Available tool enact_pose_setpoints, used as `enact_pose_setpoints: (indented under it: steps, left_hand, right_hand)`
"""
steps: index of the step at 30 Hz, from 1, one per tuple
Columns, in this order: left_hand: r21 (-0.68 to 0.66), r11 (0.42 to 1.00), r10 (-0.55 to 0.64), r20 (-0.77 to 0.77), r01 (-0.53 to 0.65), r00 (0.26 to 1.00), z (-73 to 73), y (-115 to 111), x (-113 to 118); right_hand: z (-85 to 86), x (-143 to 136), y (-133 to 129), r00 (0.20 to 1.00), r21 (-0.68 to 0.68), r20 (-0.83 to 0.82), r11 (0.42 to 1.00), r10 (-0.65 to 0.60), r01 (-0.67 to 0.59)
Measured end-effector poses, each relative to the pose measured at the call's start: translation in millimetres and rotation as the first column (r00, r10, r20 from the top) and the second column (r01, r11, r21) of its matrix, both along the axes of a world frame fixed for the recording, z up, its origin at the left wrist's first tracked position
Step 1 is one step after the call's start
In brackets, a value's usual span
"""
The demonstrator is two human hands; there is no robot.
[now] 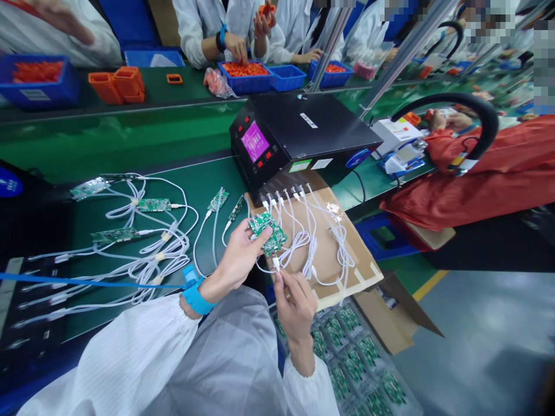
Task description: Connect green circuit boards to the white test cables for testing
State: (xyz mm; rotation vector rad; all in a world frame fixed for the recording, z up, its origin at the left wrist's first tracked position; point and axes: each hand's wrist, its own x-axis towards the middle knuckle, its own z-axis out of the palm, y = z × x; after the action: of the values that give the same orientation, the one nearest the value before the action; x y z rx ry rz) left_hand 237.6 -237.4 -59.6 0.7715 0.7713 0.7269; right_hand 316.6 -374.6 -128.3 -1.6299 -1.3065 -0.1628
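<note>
"You're on the head camera. What do you see of the hands?"

"I see the left hand (238,255) gripping a green circuit board (267,233), thumb pressed across its face. The board is raised over the near-left edge of the cardboard sheet (359,253). The right hand (297,299) is drawn into a narrow pinch on a white plug (276,263), right at the board's lower edge."

"Is it seated?"

"I can't tell from here; the contact is too small. I'd judge the step in hand as matching plug to board."

"And what does the next move call for?"

"In my judgement, a steady left grip, the plug squared to its socket, and a straight, gentle push with no twisting. I'd also mind the slack in the white cables (311,254); a snag could pull the plug crooked."

"Any writing you can read?"

"None with certainty. The black box (303,141) has a magenta screen (255,141) with pale characters, too small for me. On its top is a white strip label (309,120) with dark lettering I can't make out; on its side are a green label (300,166), a white label (322,163) and a blue oval sticker (358,157). I can't name any brand."
</note>
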Motion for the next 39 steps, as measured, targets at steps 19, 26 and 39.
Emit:
enact_pose_setpoints:
  steps: [19, 26, 39]
  left_hand:
    - [0.039, 0.996, 0.077, -0.017, -0.076, 0.997, -1.5, -2.3, 2.5]
    - [0.147, 0.983, 0.125, -0.078, -0.113, 0.989, -12.3, -5.4, 1.9]
    - [0.100, 0.986, 0.136, -0.036, -0.132, 0.990, -15.0, -10.5, 4.4]
  right_hand:
    - [1.1, -0.7, 0.7, 0.994, -0.029, 0.107, 1.000, -0.001, 0.004]
    - [0.3, -2.8, 1.8, 0.997, -0.044, 0.076, 0.999, 0.014, -0.011]
    - [-4.6, -6.5, 2.9, 0.999, -0.047, 0.026, 0.999, 0.019, -0.018]
